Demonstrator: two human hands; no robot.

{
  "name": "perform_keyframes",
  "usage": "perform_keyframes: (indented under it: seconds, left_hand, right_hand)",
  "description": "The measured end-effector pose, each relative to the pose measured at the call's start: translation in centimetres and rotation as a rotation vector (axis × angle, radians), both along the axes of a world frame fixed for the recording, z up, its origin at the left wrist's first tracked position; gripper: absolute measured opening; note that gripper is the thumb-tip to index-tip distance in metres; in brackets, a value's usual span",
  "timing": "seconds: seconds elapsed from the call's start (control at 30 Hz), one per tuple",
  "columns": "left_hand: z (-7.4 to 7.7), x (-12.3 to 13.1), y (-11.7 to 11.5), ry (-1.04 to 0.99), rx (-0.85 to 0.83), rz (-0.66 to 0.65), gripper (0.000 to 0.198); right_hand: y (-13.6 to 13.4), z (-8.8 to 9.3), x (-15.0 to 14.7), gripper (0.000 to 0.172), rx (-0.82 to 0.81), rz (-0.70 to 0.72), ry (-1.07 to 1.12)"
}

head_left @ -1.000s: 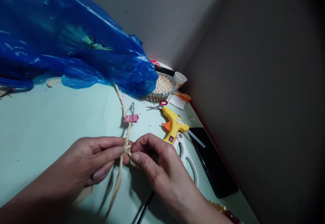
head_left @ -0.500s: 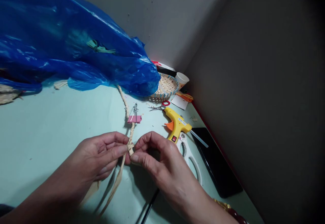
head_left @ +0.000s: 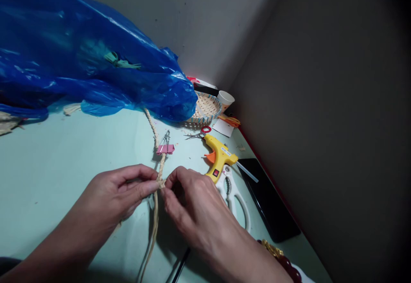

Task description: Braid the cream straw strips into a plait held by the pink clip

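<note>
A pale braided cord (head_left: 162, 163) runs from under the blue plastic bag down to my fingers. Its lower end is pinched between the thumb and fingers of my left hand (head_left: 128, 189). My right hand (head_left: 189, 201) is closed on the same spot from the other side, fingertips on a strand at the braid's end. One loose pale strand (head_left: 156, 223) hangs down below the hands. Above them, a pink binder clip (head_left: 165, 149) grips the braid. What lies right between the fingertips is partly hidden.
A big blue plastic bag (head_left: 96, 73) covers the back left. On the right lie a yellow glue gun (head_left: 221, 154), white-handled shears (head_left: 237, 206), small red-handled scissors (head_left: 199, 134) and a black phone-like slab (head_left: 272, 206). Behind stand a woven basket (head_left: 208, 111) and a paper cup (head_left: 225, 99).
My right hand has turned, and its fingertips have moved up and closer to the left ones at the braid's end. The loose strand now hangs straighter. The view has shifted slightly.
</note>
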State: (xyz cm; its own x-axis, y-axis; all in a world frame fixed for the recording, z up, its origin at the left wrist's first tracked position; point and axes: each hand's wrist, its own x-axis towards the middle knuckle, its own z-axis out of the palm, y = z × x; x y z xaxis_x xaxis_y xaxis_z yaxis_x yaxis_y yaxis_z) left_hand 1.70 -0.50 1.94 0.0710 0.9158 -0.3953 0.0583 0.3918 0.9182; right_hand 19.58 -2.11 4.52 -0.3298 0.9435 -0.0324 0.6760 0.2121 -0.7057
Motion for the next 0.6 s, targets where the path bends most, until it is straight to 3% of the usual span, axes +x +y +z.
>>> perform_keyframes:
  seconds: [0.27, 0.37, 0.47, 0.6]
  left_hand:
    - [0.9, 0.3, -0.7, 0.151, 0.144, -0.063, 0.032]
    - [0.9, 0.6, -0.9, 0.175, 0.179, -0.088, 0.03]
    - [0.9, 0.9, -1.0, 0.165, 0.214, -0.111, 0.026]
    - [0.9, 0.9, -0.9, 0.07, 0.129, -0.067, 0.022]
  right_hand:
    - [-0.3, -0.2, -0.6, 0.017, 0.066, -0.024, -0.118]
    - [-0.7, -0.4, -1.1, 0.003, 0.123, -0.043, -0.121]
    - [-1.0, -0.7, -1.5, 0.022, 0.169, -0.045, -0.11]
    - [-1.2, -1.3, -1.8, 0.028, 0.326, 0.032, -0.138]
